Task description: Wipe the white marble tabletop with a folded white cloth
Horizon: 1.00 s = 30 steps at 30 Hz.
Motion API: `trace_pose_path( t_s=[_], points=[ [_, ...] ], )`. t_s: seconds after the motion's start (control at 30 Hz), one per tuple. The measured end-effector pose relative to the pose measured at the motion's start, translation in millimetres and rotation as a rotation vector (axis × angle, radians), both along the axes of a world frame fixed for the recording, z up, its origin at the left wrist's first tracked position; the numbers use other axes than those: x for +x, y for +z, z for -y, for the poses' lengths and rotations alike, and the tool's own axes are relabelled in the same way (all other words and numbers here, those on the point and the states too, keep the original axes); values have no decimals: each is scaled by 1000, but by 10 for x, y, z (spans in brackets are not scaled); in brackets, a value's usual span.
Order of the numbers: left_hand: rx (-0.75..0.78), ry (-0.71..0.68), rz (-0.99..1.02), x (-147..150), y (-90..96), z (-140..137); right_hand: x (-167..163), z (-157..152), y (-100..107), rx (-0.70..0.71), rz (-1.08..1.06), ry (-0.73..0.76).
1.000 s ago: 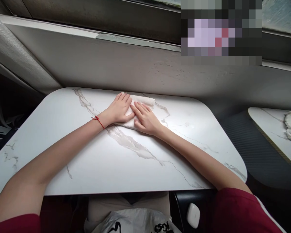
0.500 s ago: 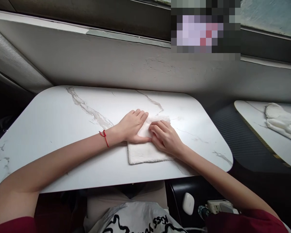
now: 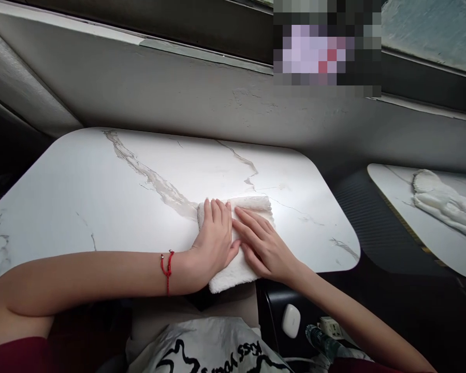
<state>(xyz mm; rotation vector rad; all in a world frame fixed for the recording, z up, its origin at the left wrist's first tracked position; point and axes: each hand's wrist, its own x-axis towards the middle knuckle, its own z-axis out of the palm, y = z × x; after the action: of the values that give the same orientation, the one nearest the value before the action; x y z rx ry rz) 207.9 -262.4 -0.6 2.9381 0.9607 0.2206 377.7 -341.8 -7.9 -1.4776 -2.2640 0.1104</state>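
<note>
A white fluffy cloth (image 3: 252,204) lies folded on the white marble-patterned table (image 3: 140,228), its near end reaching past the front edge. My left hand (image 3: 215,235), with a red string bracelet at the wrist, rests flat on the cloth's left part, fingers pointing away from me. On its right part lies my right hand (image 3: 262,241), fingers stretched out and slanting toward the left hand. Neither hand grips the cloth; both press on it from above.
A second table (image 3: 396,191) at the right bears a crumpled white cloth (image 3: 446,202). Below the front edge on the right, a white case (image 3: 291,321) sits on a black surface near a power socket (image 3: 330,327). A grey wall (image 3: 202,98) borders the table's far side.
Both hands and the cloth have come nearer to me, toward the front edge. My fingers, curled before on the right hand, are now stretched out over the cloth.
</note>
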Motion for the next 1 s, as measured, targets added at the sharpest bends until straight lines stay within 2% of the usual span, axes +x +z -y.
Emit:
trace_pose_path(
  t_s=[0.17, 0.33, 0.47, 0.67, 0.8, 1.0],
  points=[
    [4, 8, -20, 74, -64, -109, 87, -198, 31, 16, 19, 73],
    [6, 34, -16, 198, -48, -461, 250, -538, -43, 42, 9, 77],
    [3, 62, -5, 336, -52, -822, 349, -944, -112, 58, 25, 27],
    [73, 246, 90, 759, -87, -1338, 567, -1698, -174, 84, 41, -75],
    [64, 216, 105, 942, -73, -1672, 704, -2050, -201, 103, 45, -152],
    [72, 168, 191, 934, -49, -1980, 856, -2307, -183, 111, 35, -155]
  ],
)
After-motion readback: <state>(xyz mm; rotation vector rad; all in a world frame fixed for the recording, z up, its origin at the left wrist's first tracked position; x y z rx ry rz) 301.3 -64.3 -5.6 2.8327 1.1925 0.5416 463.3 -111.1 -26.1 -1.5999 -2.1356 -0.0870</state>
